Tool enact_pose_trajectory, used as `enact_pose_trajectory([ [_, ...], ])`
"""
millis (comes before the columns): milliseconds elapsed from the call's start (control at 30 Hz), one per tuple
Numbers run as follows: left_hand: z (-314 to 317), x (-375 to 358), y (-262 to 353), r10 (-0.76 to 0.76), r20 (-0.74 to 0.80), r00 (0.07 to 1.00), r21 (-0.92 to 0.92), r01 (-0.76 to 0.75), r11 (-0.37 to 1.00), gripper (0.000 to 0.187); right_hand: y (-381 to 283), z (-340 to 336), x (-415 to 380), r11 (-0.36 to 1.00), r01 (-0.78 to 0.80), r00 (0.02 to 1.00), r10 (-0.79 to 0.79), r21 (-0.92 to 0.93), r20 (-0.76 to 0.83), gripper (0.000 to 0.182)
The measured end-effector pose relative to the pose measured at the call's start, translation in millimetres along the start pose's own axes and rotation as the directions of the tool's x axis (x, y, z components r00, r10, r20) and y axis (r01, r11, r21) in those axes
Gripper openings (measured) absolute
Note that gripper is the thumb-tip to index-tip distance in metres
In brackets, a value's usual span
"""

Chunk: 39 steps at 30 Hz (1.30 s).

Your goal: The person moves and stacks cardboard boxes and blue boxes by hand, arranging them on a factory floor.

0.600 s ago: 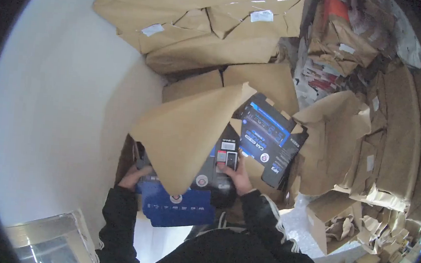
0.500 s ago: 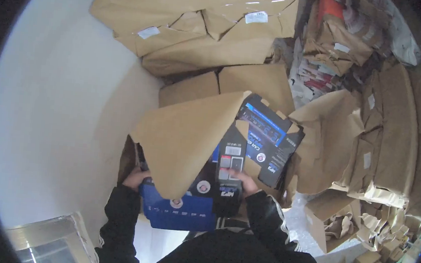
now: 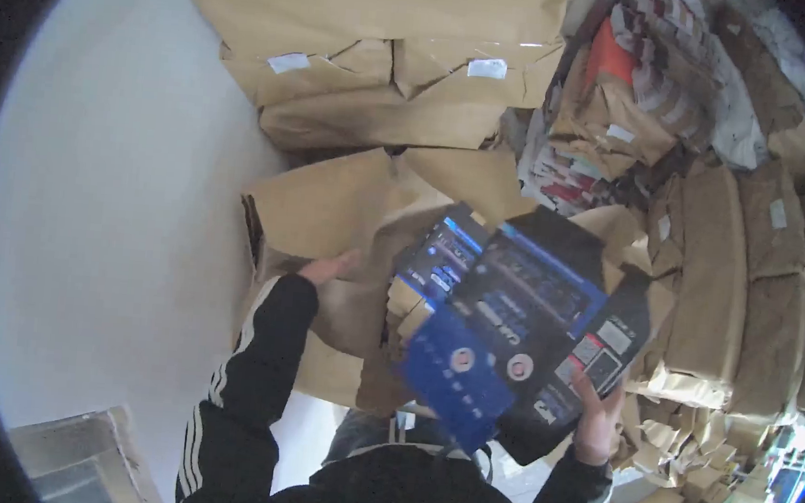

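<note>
My right hand (image 3: 596, 416) grips the lower right edge of a flat, unfolded black and blue printed carton (image 3: 528, 332), lifted and tilted in front of me. My left hand (image 3: 327, 267) is stretched forward with fingers apart, resting on a sheet of brown kraft paper (image 3: 349, 209) that covers a stack. More flat printed cartons (image 3: 440, 259) show beneath the lifted one, partly wrapped in the paper.
Brown paper-wrapped bundles (image 3: 388, 71) with white labels are piled at the back and along the right (image 3: 712, 285). A white wall (image 3: 96, 180) fills the left. Torn paper and small boxes (image 3: 688, 473) lie at lower right. A grey box corner (image 3: 74, 457) sits at lower left.
My right hand has pulled one flat carton out from under the paper and swung it to the right. My left hand let go of the stack's edge and moved up onto the brown paper.
</note>
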<state>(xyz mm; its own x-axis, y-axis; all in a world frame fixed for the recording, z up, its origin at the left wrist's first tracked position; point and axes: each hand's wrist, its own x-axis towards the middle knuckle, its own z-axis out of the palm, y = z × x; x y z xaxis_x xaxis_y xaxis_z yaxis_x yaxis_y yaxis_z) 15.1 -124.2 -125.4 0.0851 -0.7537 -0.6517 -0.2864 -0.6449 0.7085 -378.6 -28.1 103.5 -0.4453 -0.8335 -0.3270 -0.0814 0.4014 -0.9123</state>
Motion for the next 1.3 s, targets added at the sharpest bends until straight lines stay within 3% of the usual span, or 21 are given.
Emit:
enact_pose_trajectory([
  [67, 19.0, 20.5, 0.8, -0.343, 0.277, 0.898, 0.07, 0.337, 0.939, 0.117, -31.7, 10.3, -10.5, 0.911, 0.057, 0.99, -0.105, -0.409, -0.095, 0.064],
  [100, 31.6, 28.2, -2.8, -0.503, 0.4, 0.766, 0.148, 0.488, 0.86, 0.137, -45.8, 13.9, -17.4, 0.801, 0.051, 0.979, -0.158, -0.597, -0.128, 0.075],
  [133, 45.3, 33.0, -20.3, -0.428, 0.454, 0.781, 0.009, 0.477, 0.879, 0.113, -24.3, 27.7, -12.2, 0.711, 0.134, 0.964, -0.256, -0.69, -0.077, 0.075],
  [167, 54.4, 36.9, -34.9, -0.267, 0.507, 0.82, -0.264, 0.443, 0.857, 0.068, -2.5, 41.9, -7.9, 0.498, 0.285, 0.907, -0.417, -0.819, 0.062, 0.077],
  [200, 67.0, 38.3, -36.8, -0.178, 0.523, 0.833, -0.386, 0.418, 0.822, 0.053, 25.7, 61.7, -2.5, 0.374, 0.338, 0.866, -0.482, -0.864, 0.13, 0.078],
  [300, 95.7, 19.7, -17.7, 0.024, 0.412, 0.911, -0.673, 0.286, 0.682, 0.085, 132.1, 139.8, 12.3, 0.437, 0.462, 0.887, -0.251, -0.772, 0.389, 0.074],
  [367, 120.2, 3.0, -7.0, 0.016, 0.084, 0.996, -0.448, 0.023, 0.894, 0.077, 206.3, 159.3, 28.7, 0.535, 0.629, 0.772, -0.337, -0.565, 0.539, 0.05],
  [400, 135.1, 3.8, -3.3, 0.036, 0.014, 0.999, -0.375, -0.028, 0.927, 0.076, 224.7, 160.2, 38.2, 0.546, 0.658, 0.743, -0.358, -0.518, 0.566, 0.047],
  [500, 157.7, 1.0, -15.6, 0.142, -0.282, 0.949, -0.237, -0.212, 0.948, 0.1, 223.2, 140.7, 42.7, 0.653, 0.705, 0.67, -0.486, -0.277, 0.561, 0.033],
  [567, 154.2, 1.1, -4.8, 0.04, -0.217, 0.975, -0.224, -0.09, 0.97, 0.11, 197.4, 109.3, 78.0, 0.664, 0.603, 0.798, -0.507, -0.442, 0.326, 0.032],
  [600, 151.7, 6.6, -5.7, 0.02, -0.205, 0.979, -0.224, -0.067, 0.972, 0.112, 193.8, 94.4, 101.4, 0.664, 0.577, 0.814, -0.518, -0.476, 0.264, 0.032],
  [633, 149.5, 15.6, -20.2, -0.002, -0.164, 0.986, -0.221, -0.034, 0.975, 0.107, 206.4, 79.5, 125.8, 0.755, 0.339, 0.939, -0.307, -0.562, 0.155, 0.039],
  [667, 147.4, 26.8, -32.1, -0.02, -0.121, 0.992, -0.214, -0.006, 0.977, 0.102, 217.7, 64.8, 151.8, 0.787, 0.076, 0.997, -0.079, -0.612, 0.022, 0.058],
  [700, 144.3, 28.4, -29.2, -0.021, -0.098, 0.995, -0.203, 0.001, 0.979, 0.1, 226.5, 55.5, 172.5, 0.785, -0.061, 0.998, 0.035, -0.616, -0.055, 0.068],
  [767, 136.6, 6.2, -8.0, -0.147, -0.03, 0.989, -0.234, 0.136, 0.963, 0.098, 245.5, 48.8, 196.8, 0.791, -0.279, 0.933, 0.357, -0.544, 0.04, 0.083],
  [800, 137.4, 3.6, 2.2, -0.172, -0.009, 0.985, -0.235, 0.166, 0.958, 0.097, 244.3, 45.6, 205.1, 0.783, -0.337, 0.901, 0.43, -0.523, 0.063, 0.087],
  [900, 139.4, 2.6, 10.7, -0.214, -0.05, 0.975, -0.244, 0.196, 0.95, 0.096, 214.4, 47.2, 203.1, 0.76, -0.324, 0.888, 0.449, -0.564, 0.096, 0.084],
  [1000, 138.1, 1.5, 6.1, -0.253, -0.025, 0.967, -0.172, 0.245, 0.954, 0.103, 195.8, 43.9, 207.2, 0.828, -0.46, 0.825, 0.532, -0.32, 0.191, 0.083],
  [1100, 140.5, 1.5, 7.1, -0.175, -0.103, 0.979, -0.122, 0.162, 0.979, 0.095, 217.7, 42.4, 243.9, 0.784, -0.62, 0.699, 0.545, 0.013, 0.463, 0.078],
  [1167, 140.2, 13.6, -13.6, -0.222, -0.101, 0.97, -0.158, 0.204, 0.966, 0.086, 237.4, 38.9, 265.8, 0.752, -0.659, 0.642, 0.571, -0.013, 0.511, 0.069],
  [1300, 142.3, 17.1, 13.4, -0.348, -0.102, 0.932, -0.262, 0.312, 0.913, 0.072, 273.1, 37.5, 300.5, 0.741, -0.665, 0.515, 0.542, -0.089, 0.665, 0.058],
])
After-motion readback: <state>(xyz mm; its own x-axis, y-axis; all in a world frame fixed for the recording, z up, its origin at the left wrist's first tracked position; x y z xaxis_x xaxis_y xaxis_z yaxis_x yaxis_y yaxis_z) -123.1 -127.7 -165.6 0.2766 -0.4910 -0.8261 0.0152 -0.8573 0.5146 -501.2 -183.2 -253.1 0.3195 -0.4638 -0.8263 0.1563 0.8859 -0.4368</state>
